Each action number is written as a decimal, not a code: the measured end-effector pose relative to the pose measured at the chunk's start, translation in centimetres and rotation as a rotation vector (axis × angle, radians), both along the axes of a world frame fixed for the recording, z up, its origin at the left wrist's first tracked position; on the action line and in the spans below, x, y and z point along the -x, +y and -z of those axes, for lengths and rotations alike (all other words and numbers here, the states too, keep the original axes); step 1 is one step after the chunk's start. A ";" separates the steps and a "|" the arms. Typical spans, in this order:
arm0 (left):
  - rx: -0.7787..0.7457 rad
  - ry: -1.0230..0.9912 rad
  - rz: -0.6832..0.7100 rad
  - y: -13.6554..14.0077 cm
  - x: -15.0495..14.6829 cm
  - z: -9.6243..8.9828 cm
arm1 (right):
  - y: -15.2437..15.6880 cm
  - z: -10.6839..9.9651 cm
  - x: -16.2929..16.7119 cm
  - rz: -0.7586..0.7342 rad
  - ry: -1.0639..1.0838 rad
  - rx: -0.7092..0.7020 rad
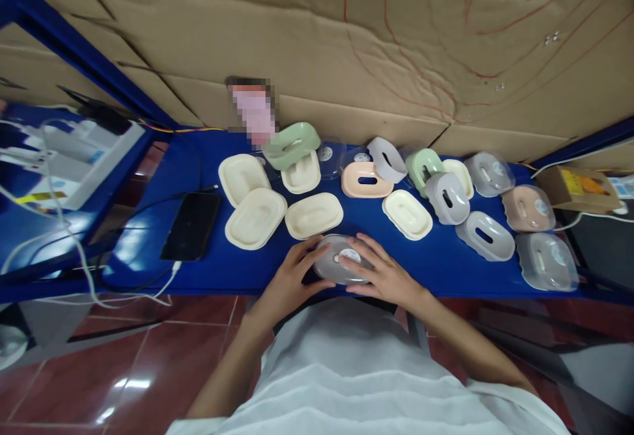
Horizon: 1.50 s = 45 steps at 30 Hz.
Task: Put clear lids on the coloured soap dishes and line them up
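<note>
My left grip [294,272] and right grip [385,275] hold a clear-covered box [327,268]; three boxes at right [528,209] look assembled, cream trays [255,218] lie loose; this one's closure I can't judge.

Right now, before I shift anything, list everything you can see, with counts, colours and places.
Lidded box: one, greyish under clear lid, between the hands
Trays: six, cream, across the table
Slotted covers: six, three grey, two green, one peach, centre to right
Loose lids: at least two, clear, behind the covers
Other lidded boxes: three, two grey, one peach, right end
Phone: one, black, left
Blurred item: one, pinkish, against the cardboard
Cardboard: several panels, brown, behind
Carton: one, brown, far right
Cables: several, white and dark, mostly left
Table: one, blue, in front
Floor tiles: several, reddish, below
Shirt: one, white, nearest the camera
Left hand: one, box's left end
Right hand: one, box's right end
</note>
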<state>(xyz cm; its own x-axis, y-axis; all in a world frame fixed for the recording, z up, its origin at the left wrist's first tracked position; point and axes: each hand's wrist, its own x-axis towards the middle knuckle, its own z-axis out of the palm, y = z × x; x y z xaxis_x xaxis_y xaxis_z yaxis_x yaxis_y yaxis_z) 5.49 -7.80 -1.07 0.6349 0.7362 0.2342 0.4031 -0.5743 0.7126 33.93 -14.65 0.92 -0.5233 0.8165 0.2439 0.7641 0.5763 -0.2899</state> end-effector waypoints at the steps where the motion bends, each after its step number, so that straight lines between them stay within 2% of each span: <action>1: -0.002 -0.006 0.012 0.0 0.0 0.1 | -0.2 0.0 0.0 0.003 -0.026 -0.007; 4: -0.017 -0.032 0.042 -0.2 0.1 0.2 | -0.8 0.1 0.1 -0.005 -0.066 -0.029; 8: 0.001 -0.030 0.040 -0.4 0.0 0.2 | -1.0 0.2 0.0 0.002 0.006 -0.016; 14: 0.044 -0.033 0.028 -0.2 -0.7 0.1 | -0.3 -0.2 -1.4 -0.025 0.048 0.018; 18: 0.036 -0.044 0.000 0.0 -1.3 0.5 | 0.3 0.2 -1.8 -0.027 0.019 0.030; 23: 0.010 -0.007 0.039 -0.1 -1.4 0.0 | -0.4 0.0 -2.0 -0.005 0.025 -0.053; 26: -0.053 0.013 0.001 -0.1 -0.9 -0.4 | -0.8 -2.1 -5.6 0.117 0.055 -0.200; 28: -0.149 0.010 -0.081 0.2 -0.6 -0.5 | -0.4 -3.9 -10.5 0.352 0.064 -0.344; 30: -0.259 0.015 -0.148 0.6 -0.4 -0.4 | 0.8 -5.3 -16.7 0.649 0.038 -0.458; 32: -0.349 0.034 -0.177 1.0 -0.4 -0.3 | 2.7 -5.9 -23.0 0.946 -0.010 -0.491; 33: -0.384 0.048 -0.186 1.2 -0.5 -0.3 | 3.8 -5.8 -25.8 1.066 -0.031 -0.463; 35: -0.433 0.082 -0.205 1.4 -0.9 -0.3 | 5.7 -5.0 -30.0 1.225 -0.041 -0.400; 37: -0.460 0.124 -0.227 1.5 -1.2 -0.5 | 7.2 -4.0 -32.5 1.234 -0.027 -0.370; 40: -0.472 0.193 -0.231 1.7 -1.6 -0.8 | 8.0 -2.8 -33.6 1.103 0.015 -0.363; 42: -0.468 0.221 -0.210 1.8 -1.7 -0.9 | 7.6 -2.8 -33.1 1.057 0.019 -0.339; 45: -0.457 0.225 -0.188 1.9 -1.9 -1.0 | 6.1 -3.8 -30.7 1.082 -0.049 -0.327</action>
